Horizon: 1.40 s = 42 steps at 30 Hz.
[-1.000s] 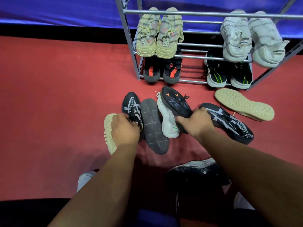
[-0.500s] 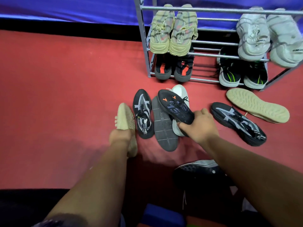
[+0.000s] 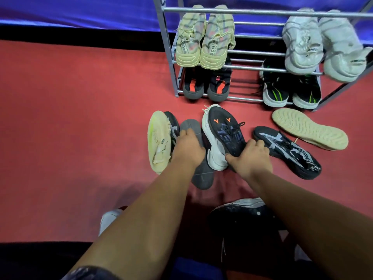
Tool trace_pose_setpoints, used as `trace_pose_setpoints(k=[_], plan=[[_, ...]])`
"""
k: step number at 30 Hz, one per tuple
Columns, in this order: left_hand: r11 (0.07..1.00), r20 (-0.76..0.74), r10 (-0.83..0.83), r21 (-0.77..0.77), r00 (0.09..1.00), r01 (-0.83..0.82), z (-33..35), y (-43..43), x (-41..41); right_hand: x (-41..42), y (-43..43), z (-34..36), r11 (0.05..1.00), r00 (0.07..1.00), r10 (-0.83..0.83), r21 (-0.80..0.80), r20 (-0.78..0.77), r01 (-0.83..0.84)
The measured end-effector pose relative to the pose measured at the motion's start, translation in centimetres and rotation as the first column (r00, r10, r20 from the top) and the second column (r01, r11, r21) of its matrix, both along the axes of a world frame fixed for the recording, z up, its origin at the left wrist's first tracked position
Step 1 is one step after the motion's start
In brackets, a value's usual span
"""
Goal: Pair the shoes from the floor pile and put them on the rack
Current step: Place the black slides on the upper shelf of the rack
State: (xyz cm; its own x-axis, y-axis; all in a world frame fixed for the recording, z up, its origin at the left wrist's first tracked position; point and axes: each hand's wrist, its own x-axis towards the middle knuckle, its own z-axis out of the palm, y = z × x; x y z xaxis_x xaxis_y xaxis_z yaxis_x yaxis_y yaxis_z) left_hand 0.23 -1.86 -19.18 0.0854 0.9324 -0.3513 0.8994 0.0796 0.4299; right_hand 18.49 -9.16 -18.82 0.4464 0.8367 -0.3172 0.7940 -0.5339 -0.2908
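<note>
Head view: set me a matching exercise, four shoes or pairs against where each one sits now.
Things:
1 cream striped pair
2 black pair with green stripes
3 tan shoe lying sole up
4 black shoe with orange marks

Places:
A on the floor, by the right leg of the rack
B in the grip of the right hand
C rack, upper row, left end
D rack, lower row, right end

Pairs: 1-C; 2-D; 3-A; 4-B

The grey metal rack point(image 3: 169, 57) holds four pairs: a cream striped pair point(image 3: 203, 43) and a white pair point(image 3: 314, 43) above, a black-orange pair point(image 3: 207, 85) and a black-green pair point(image 3: 290, 91) below. On the floor in front lie a cream shoe point(image 3: 159, 142) on its side and a grey shoe point(image 3: 201, 174) sole-up. The black shoe with orange marks point(image 3: 224, 130) – gripped by the right hand point(image 3: 250, 156) – lies over a white shoe point(image 3: 216, 158). A black-grey shoe point(image 3: 286, 150) stands upright – a second cream shoe point(image 3: 308, 128) lies sole-up
</note>
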Motion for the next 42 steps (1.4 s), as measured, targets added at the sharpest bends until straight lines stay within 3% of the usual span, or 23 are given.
trace_pose_setpoints(k=[4, 7, 10, 15, 19, 24, 27, 31, 33, 36, 39, 42], plan=[[0.998, -0.070, 0.016, -0.058, 0.997, -0.020, -0.8, 3.0, 0.2, 0.9, -0.3, -0.5, 0.999, 1.000, -0.010, -0.040, 0.014, 0.011], [0.984, -0.137, -0.027, -0.178, 0.990, 0.002, -0.9, 5.8, 0.0, 1.1, -0.3, -0.8, 0.999, 1.000, -0.001, -0.048, 0.015, 0.002], [0.951, -0.113, -0.020, -0.309, 0.993, -0.016, -1.2, 8.1, -0.3, 1.2, -0.1, -1.1, 0.998, 0.999, 0.022, -0.058, 0.023, -0.020], [0.951, -0.179, -0.006, -0.307, 0.984, -0.050, -1.1, 9.5, -0.3, 1.6, 0.3, -1.3, 0.994, 0.999, 0.049, -0.098, 0.003, -0.049], [0.922, -0.015, 0.145, -0.362, 0.989, -0.141, 0.4, 10.4, -0.9, 1.7, 0.7, -0.9, 0.992, 0.999, 0.052, -0.115, -0.003, -0.052], [0.902, 0.279, 0.330, -0.373, 0.902, -0.215, 5.3, 11.0, -1.0, 1.8, 1.3, 0.0, 0.991, 0.999, -0.004, -0.137, -0.043, -0.002], [0.935, 0.425, 0.310, -0.297, 0.850, -0.192, 8.2, 10.9, -1.5, 1.7, 1.6, 0.6, 0.989, 0.997, -0.037, -0.146, -0.062, 0.027], [0.995, 0.489, 0.099, -0.039, 0.867, -0.092, 12.1, 9.9, -2.5, 1.5, 1.8, 1.5, 0.988, 1.000, 0.012, -0.155, -0.013, -0.014], [0.989, 0.412, -0.066, 0.151, 0.909, 0.003, 12.9, 9.1, -2.8, 1.2, 2.0, 2.0, 0.987, 1.000, 0.018, -0.157, -0.003, -0.018], [0.934, 0.069, -0.248, 0.284, 0.966, 0.219, 11.3, 7.1, -3.1, 0.8, 2.3, 2.6, 0.988, 1.000, -0.011, -0.155, -0.020, 0.008], [0.944, -0.147, -0.329, -0.017, 0.933, 0.330, 7.4, 3.6, -3.5, 0.4, 2.4, 2.6, 0.989, 1.000, -0.021, -0.145, -0.022, 0.018], [0.870, -0.237, -0.457, -0.319, 0.857, 0.376, 3.5, 0.0, -3.5, 0.2, 2.2, 2.0, 0.987, 1.000, -0.020, -0.162, -0.019, 0.017]])
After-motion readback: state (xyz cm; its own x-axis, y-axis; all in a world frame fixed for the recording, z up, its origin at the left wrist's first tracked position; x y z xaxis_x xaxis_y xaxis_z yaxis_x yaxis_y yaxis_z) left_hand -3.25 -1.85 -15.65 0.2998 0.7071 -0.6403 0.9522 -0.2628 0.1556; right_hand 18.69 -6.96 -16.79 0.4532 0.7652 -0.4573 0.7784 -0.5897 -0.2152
